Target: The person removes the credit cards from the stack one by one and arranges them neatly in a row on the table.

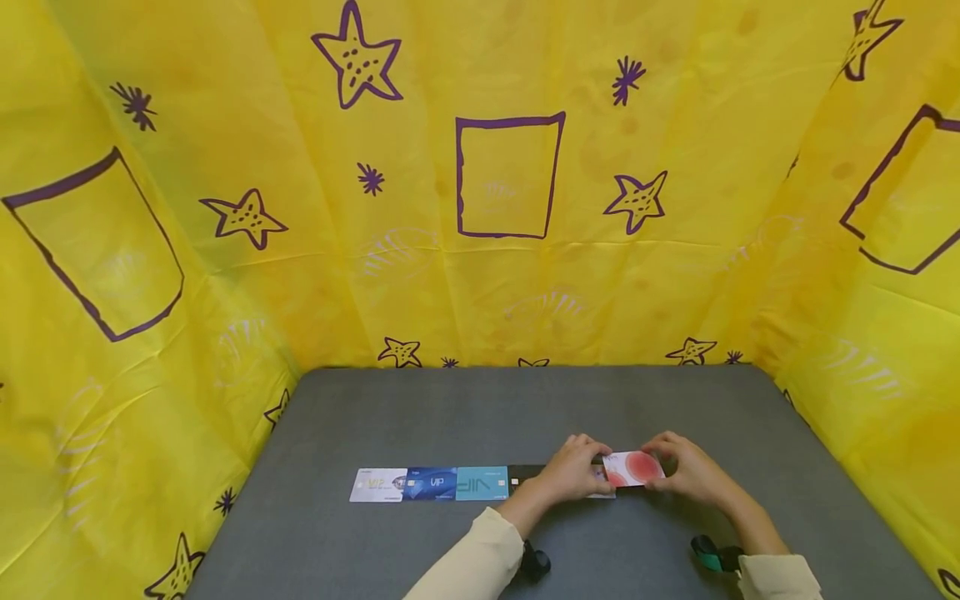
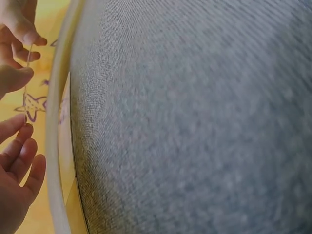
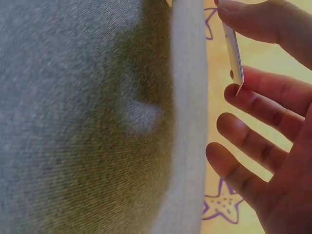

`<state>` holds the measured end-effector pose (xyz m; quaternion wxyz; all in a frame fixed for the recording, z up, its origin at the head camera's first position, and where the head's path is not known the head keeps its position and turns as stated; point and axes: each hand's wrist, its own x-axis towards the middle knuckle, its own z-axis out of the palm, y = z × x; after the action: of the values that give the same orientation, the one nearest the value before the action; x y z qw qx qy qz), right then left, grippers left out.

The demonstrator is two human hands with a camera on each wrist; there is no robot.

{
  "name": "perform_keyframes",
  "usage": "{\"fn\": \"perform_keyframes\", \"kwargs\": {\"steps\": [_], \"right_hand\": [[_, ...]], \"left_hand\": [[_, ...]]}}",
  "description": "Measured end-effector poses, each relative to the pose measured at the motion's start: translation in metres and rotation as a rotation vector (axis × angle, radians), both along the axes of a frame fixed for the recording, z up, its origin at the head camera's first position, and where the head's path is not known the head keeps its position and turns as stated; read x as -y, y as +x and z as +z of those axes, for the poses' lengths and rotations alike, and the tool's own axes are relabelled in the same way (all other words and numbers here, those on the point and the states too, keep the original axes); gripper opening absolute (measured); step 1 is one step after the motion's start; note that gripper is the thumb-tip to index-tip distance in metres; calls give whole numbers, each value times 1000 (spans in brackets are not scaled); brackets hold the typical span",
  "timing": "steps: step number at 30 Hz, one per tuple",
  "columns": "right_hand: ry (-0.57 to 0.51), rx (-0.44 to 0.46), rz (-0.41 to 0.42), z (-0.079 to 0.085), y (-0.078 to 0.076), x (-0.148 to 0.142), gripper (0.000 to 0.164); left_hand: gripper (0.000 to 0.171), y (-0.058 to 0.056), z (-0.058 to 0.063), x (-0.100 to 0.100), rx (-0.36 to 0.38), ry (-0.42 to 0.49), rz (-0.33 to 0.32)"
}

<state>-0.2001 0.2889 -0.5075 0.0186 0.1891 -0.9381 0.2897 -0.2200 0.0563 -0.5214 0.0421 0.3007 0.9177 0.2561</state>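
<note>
A white card with red-pink circles [image 1: 633, 470] is held up between both hands over the grey table. My left hand [image 1: 572, 471] pinches its left edge, and my right hand [image 1: 688, 468] pinches the right edge between thumb and fingers. In the right wrist view the card [image 3: 233, 53] appears nearly edge-on, with the lower fingers [image 3: 243, 178] spread away from it. To the left lies a row of cards: a white VIP card [image 1: 377, 485], a blue VIP card [image 1: 431, 483], a teal card [image 1: 482, 483] and a dark card [image 1: 522, 474]. My left hand partly covers the row's right end.
The grey table [image 1: 420, 417] meets yellow cloth walls [image 1: 480, 292] with purple drawings at the back and sides. Dark straps hang at both wrists, the right strap [image 1: 708, 553] partly green.
</note>
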Motion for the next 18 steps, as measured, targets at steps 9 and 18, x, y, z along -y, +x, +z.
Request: {"fn": "perform_keyframes", "kwargs": {"steps": [9, 18], "right_hand": [[14, 13, -19, -5, 3, -4, 44], [20, -10, -18, -10, 5, -9, 43]], "left_hand": [[50, -1, -7, -6, -20, -25, -5], [50, -1, -8, -14, -80, -98, -22]]}}
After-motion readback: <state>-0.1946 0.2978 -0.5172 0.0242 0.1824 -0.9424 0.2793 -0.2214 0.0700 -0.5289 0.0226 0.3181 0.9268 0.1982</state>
